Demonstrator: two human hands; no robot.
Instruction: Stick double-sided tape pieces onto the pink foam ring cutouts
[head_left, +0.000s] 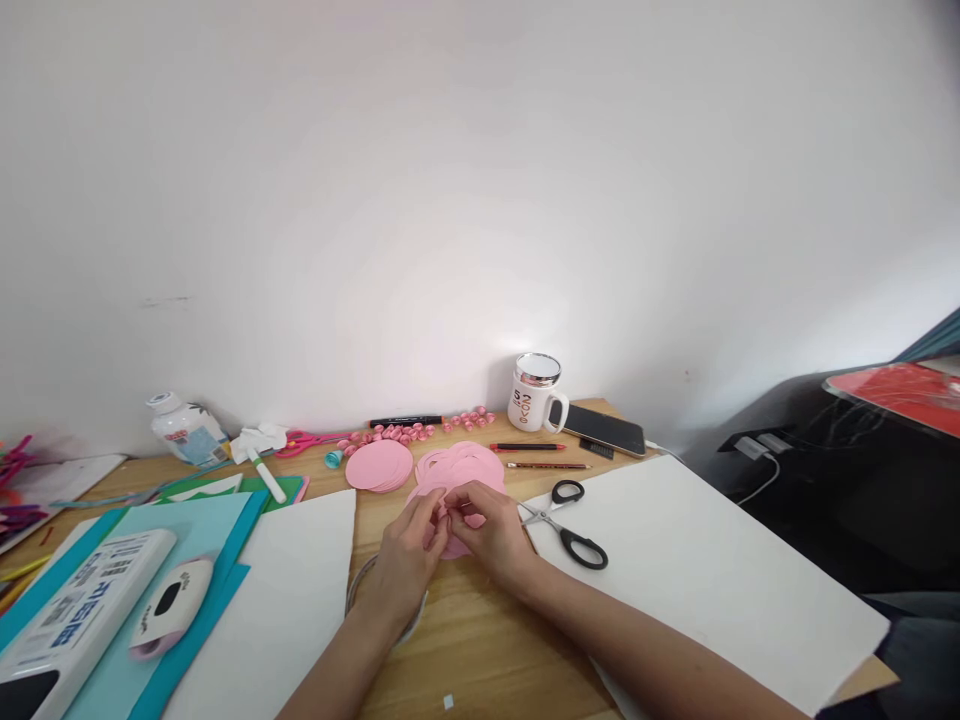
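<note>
My left hand (411, 545) and my right hand (487, 522) meet at the middle of the desk, fingertips pinched together around a small piece of pink paper (442, 511), mostly hidden by the fingers. Beneath and behind them lies a spread pile of pink paper circles (465, 465). A neater stack of pink circles (379, 466) sits just to the left. Small rolled pink paper pieces (405, 433) are strewn along the wall. Scissors with black handles (577, 530) lie open to the right of my right hand, on white paper (697, 560).
A white mug (534, 395), a phone (606, 430), pens and a pencil (551, 466) are at the back. On the left are a white bottle (187, 430), pink scissors (307, 441), coloured paper, a white box (90, 610) and a small white-and-pink device (172, 607).
</note>
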